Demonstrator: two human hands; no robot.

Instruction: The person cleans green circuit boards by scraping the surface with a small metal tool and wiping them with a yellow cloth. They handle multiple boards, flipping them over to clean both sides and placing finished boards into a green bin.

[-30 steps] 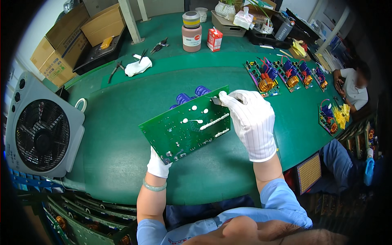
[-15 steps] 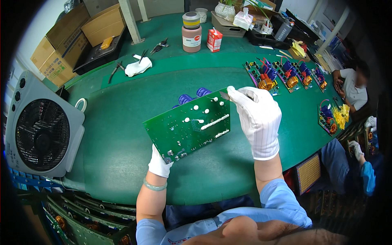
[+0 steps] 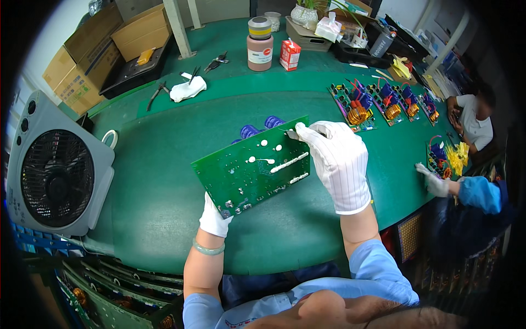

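Observation:
A green circuit board (image 3: 252,167) is held up over the green table, solder side toward me, with blue capacitors (image 3: 262,126) showing past its far edge. My left hand (image 3: 215,218), in a white glove, grips the board's near lower edge from underneath. My right hand (image 3: 338,162), also gloved, pinches a small metal tool (image 3: 292,133) whose tip touches the board's upper right corner.
A grey box fan (image 3: 57,170) stands at the left. Pliers (image 3: 155,94), a white cloth (image 3: 187,89), a brown jar (image 3: 259,44) and a red carton (image 3: 290,54) lie at the back. Populated boards (image 3: 378,104) line the right, where another person's gloved hand (image 3: 434,182) reaches.
The board has tilted and shifted slightly right and up. My right hand has moved along its upper edge to the corner. A person's gloved hand has appeared at the right.

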